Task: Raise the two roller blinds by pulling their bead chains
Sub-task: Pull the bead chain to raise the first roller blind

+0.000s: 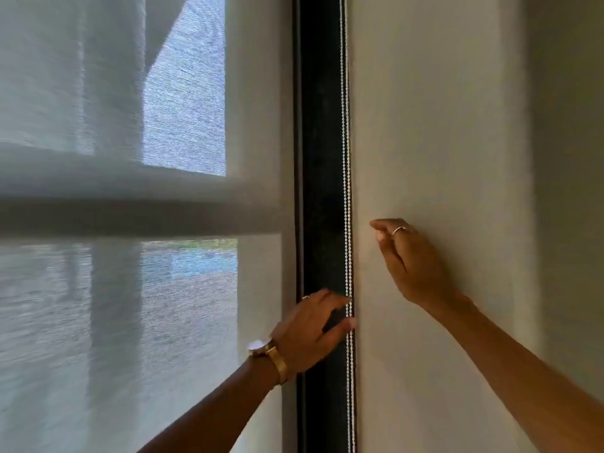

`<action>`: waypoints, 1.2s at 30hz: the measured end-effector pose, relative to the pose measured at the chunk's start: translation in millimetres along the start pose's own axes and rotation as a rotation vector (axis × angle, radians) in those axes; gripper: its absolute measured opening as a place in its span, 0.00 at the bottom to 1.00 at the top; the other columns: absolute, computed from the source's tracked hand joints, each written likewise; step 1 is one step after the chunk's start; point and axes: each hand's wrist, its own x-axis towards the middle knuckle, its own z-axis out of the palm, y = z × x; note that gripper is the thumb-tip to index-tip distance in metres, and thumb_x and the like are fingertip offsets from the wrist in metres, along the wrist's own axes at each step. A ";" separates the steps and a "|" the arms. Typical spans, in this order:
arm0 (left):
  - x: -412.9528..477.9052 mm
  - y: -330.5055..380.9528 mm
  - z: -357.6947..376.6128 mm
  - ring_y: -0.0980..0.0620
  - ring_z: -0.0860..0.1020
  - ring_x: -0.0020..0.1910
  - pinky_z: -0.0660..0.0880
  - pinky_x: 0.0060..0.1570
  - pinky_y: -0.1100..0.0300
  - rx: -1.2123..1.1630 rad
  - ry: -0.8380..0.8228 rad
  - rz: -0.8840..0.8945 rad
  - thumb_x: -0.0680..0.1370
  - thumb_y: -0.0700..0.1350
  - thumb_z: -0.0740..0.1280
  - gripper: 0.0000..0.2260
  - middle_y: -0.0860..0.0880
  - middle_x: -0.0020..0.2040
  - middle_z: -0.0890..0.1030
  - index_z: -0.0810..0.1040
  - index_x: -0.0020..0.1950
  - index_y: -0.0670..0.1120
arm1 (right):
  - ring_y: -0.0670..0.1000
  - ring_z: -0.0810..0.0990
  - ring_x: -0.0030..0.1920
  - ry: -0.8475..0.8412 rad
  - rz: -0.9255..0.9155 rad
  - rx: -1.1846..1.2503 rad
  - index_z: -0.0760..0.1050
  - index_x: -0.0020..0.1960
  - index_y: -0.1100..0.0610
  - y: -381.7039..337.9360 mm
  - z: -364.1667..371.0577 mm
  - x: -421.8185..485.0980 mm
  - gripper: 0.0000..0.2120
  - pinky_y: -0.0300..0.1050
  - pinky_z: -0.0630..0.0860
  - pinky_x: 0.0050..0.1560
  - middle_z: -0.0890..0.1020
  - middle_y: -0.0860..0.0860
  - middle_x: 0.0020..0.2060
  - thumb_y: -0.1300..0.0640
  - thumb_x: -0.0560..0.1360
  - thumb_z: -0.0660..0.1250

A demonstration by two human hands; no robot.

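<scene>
A sheer white roller blind hangs down over the window on the left, with the outside showing faintly through it. White bead chains run vertically along the right edge of the black window frame, next to the wall. My left hand, with a gold watch on its wrist, reaches to the chains low down. Its fingertip and thumb touch the strands with a gap between them. My right hand is higher, in front of the wall just right of the chains, fingers loosely bent and holding nothing.
A plain beige wall fills the right side, with a corner or recess further right. A horizontal window bar shows through the blind at mid height.
</scene>
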 end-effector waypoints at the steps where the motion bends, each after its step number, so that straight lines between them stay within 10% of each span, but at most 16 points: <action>1: 13.0 -1.9 6.9 0.56 0.76 0.54 0.75 0.56 0.63 -0.101 0.037 -0.038 0.78 0.58 0.60 0.17 0.52 0.58 0.77 0.71 0.64 0.52 | 0.51 0.78 0.59 0.033 -0.024 -0.017 0.75 0.63 0.60 5.7 2.9 -0.4 0.18 0.33 0.67 0.60 0.81 0.54 0.59 0.54 0.80 0.54; 8: 60.0 -0.7 27.7 0.56 0.75 0.34 0.76 0.37 0.58 -0.160 0.292 -0.168 0.71 0.64 0.64 0.16 0.55 0.37 0.77 0.74 0.47 0.53 | 0.54 0.83 0.49 0.135 -0.150 -0.159 0.76 0.61 0.62 14.9 24.0 5.2 0.19 0.44 0.78 0.49 0.84 0.56 0.51 0.52 0.80 0.53; 15: 74.7 -5.3 23.1 0.53 0.74 0.36 0.73 0.37 0.60 -0.088 0.419 -0.163 0.75 0.47 0.66 0.05 0.50 0.38 0.77 0.75 0.42 0.46 | 0.56 0.81 0.39 0.207 -0.156 -0.050 0.77 0.52 0.59 17.4 24.9 4.7 0.16 0.52 0.78 0.39 0.83 0.56 0.41 0.54 0.81 0.53; 22: 107.8 13.4 -31.7 0.59 0.75 0.25 0.75 0.30 0.64 -0.764 0.375 -0.304 0.79 0.41 0.62 0.05 0.50 0.31 0.76 0.77 0.46 0.42 | 0.57 0.81 0.38 0.228 -0.135 -0.016 0.77 0.49 0.58 16.2 31.2 8.0 0.16 0.54 0.77 0.37 0.83 0.55 0.39 0.52 0.81 0.54; 32: 196.9 76.4 -149.4 0.58 0.64 0.24 0.62 0.20 0.68 -0.831 0.675 -0.208 0.81 0.40 0.55 0.13 0.52 0.31 0.69 0.79 0.51 0.39 | 0.48 0.83 0.36 0.212 0.298 0.793 0.78 0.49 0.60 -10.0 16.4 53.2 0.15 0.42 0.80 0.31 0.83 0.54 0.39 0.51 0.80 0.58; 36: 190.9 64.7 -144.5 0.58 0.64 0.24 0.61 0.22 0.67 -0.757 0.704 -0.166 0.77 0.36 0.55 0.15 0.53 0.29 0.70 0.76 0.36 0.47 | 0.48 0.84 0.38 0.099 0.467 0.919 0.78 0.49 0.59 -13.9 8.0 56.4 0.15 0.40 0.81 0.35 0.84 0.52 0.41 0.52 0.81 0.57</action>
